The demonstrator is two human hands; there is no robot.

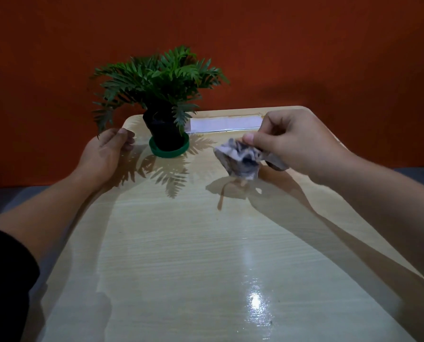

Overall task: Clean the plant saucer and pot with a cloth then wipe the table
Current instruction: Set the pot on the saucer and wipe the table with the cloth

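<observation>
A leafy green plant (pixel 156 75) grows from a black pot (pixel 160 129) that stands in a green saucer (pixel 169 150) near the far left of the glossy pale wooden table (pixel 193 243). My left hand (pixel 105 154) rests at the table's left edge just left of the saucer, fingers loosely apart and holding nothing. My right hand (pixel 297 141) hovers above the table to the right of the pot, pinching a crumpled grey and white cloth (pixel 240 159) that hangs clear of the surface.
A white strip under clear film (pixel 225 124) lies along the table's far edge behind the pot. An orange-red wall (pixel 304 45) stands right behind the table. Grey floor shows on both sides.
</observation>
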